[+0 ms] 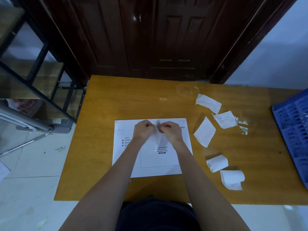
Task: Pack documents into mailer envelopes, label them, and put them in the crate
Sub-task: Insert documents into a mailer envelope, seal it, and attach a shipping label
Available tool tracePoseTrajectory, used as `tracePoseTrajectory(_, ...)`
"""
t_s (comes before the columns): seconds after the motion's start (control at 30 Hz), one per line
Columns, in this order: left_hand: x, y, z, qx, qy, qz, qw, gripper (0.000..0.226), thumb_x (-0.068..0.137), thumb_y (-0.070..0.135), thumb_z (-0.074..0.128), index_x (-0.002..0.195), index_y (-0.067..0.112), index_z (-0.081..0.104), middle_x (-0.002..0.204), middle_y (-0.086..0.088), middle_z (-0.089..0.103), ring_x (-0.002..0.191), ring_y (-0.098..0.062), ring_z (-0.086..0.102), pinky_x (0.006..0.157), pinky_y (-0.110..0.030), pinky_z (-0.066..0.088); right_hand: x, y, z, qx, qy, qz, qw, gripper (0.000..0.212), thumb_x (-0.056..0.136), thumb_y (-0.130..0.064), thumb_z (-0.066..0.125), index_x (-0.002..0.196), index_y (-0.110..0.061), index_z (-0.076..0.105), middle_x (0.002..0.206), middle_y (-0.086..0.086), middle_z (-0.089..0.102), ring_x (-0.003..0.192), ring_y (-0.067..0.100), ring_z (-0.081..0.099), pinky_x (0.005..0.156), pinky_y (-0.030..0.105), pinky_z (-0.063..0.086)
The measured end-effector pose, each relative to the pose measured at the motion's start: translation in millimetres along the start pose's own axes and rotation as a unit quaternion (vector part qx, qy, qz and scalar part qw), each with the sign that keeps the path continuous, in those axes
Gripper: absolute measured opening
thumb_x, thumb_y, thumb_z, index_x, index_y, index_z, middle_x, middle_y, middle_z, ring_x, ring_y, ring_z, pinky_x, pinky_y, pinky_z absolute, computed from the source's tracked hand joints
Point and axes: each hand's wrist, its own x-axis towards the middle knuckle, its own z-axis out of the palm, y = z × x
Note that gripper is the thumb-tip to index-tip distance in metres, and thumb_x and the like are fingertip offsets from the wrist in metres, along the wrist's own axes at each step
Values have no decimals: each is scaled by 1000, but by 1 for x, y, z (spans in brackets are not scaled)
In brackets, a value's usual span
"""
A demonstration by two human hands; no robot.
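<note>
Peeling a label over the mailer

The left hand [144, 129] and right hand [170, 130] both pinch a thin label strip [157, 140] above the white mailer envelope [168, 160] lying flat on the table [103, 105]. Next, I'd guess, it must be pressed squarely into the printed waybill box; the blue crate [293, 124] waits at the right.

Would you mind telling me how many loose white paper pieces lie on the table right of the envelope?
5, besides small scraps: one farthest back, one before it, one nearest the envelope, and two curled ones in front. None looks hidden.
</note>
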Motion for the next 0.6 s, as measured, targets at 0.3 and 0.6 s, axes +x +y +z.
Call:
tracePoseTrajectory(0.3, 1, 4, -4, -27, 15, 25, 999, 16, 86, 12, 51, 72, 12, 58, 74, 0, 55, 64, -13, 42, 52, -22, 31, -3, -7, 5, -20, 20, -67, 997, 14, 84, -32, 68, 73, -24, 71, 69, -14, 64, 73, 7, 57, 61, 17, 37)
tracePoseTrajectory(0.6, 2, 0, -9, -158, -38, -50, 985, 20, 89, 4, 52, 73, 15, 57, 76, -1, 53, 71, -16, 45, 62, -20, 35, 2, -4, -1, 140, 19, 45, 989, 21, 84, -2, 58, 67, -13, 60, 66, 0, 58, 61, 12, 54, 63, 20, 44)
